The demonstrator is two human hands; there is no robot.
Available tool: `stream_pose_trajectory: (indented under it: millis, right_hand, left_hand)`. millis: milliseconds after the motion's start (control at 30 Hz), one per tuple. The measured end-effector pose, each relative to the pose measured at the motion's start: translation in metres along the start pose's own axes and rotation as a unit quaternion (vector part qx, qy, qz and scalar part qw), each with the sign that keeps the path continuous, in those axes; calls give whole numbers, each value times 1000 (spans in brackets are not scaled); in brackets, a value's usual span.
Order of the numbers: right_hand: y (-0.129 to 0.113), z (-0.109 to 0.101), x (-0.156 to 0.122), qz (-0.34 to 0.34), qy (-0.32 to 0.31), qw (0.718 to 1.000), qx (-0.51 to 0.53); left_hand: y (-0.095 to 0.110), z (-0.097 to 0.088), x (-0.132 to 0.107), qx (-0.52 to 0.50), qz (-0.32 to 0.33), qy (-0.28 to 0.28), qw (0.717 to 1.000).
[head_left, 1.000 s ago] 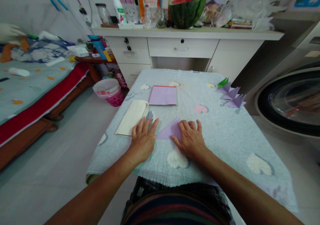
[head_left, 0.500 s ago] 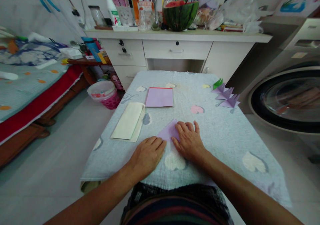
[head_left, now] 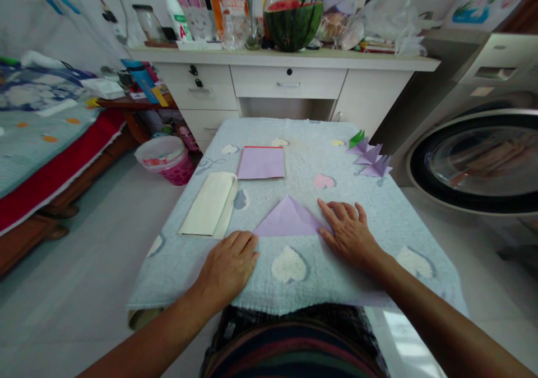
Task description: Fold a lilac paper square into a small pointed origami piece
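Observation:
A sheet of purple origami paper, folded into a wide triangle, lies on the cloth-covered table with its peak pointing away from me. Its left corner is held at the fingertips of my left hand, whose fingers are pressed together. At the right corner rests my right hand, open with fingers spread and the thumb touching the paper's edge. Beyond the triangle lies a stack of square origami paper, purple on top. A folded cream sheet is to its left.
Folded paper pieces, several purple and one green, line the table's far right edge. Behind stands a white cabinet bearing a cut watermelon. A washing machine is at right; a pink bin and bed are left.
My hands have moved apart, the right one sliding right and uncovering the purple triangle. The paper now shows as a wide triangle between both hands. The whole view has shifted slightly.

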State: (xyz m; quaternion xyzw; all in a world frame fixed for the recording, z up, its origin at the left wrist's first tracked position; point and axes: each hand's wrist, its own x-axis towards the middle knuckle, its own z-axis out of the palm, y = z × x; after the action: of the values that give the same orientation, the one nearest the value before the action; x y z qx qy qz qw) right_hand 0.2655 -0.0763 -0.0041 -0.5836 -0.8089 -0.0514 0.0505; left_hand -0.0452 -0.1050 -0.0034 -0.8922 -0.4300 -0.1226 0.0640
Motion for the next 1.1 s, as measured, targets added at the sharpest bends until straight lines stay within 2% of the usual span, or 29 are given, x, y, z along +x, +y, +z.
stream_pose_trajectory:
  millis: [100,267,400,500,567,700,833,933,1000,1100]
  right_hand:
    - [10,3,-7,5,-3,1000,-9]
    - [29,1,-14,21,-21,1000,-1]
    - [40,-13,-8,36,-55,996,59]
    - [33,-25,4,13,-69,984,163]
    - [22,-26,12,-17,-56,976,209]
    - [1,-13,25,-38,-58,971,228]
    - [-2,-5,31,-37,-48,963,262]
    - [5,-16,33,-54,-48,939,335]
    - [11,-29,35,-44,-69,911,404]
    - [20,-53,40,1,-82,836,542]
  left_hand:
    - [-2,4,-4,2,12,45,999]
    - [-5,7,-9,-17,11,75,997]
    - [-10,8,-9,-70,-38,68,994]
    - [-11,10,-2,-118,-98,62,986]
    - [-10,12,7,-141,-110,60,982]
    - [-7,11,26,-176,-143,40,973]
    - [-8,4,37,-212,-181,-3,960]
    - [-13,-7,42,-282,-180,1,943]
    - [-17,-18,46,-346,-178,33,921]
    - [-22,-37,59,-450,-200,72,867]
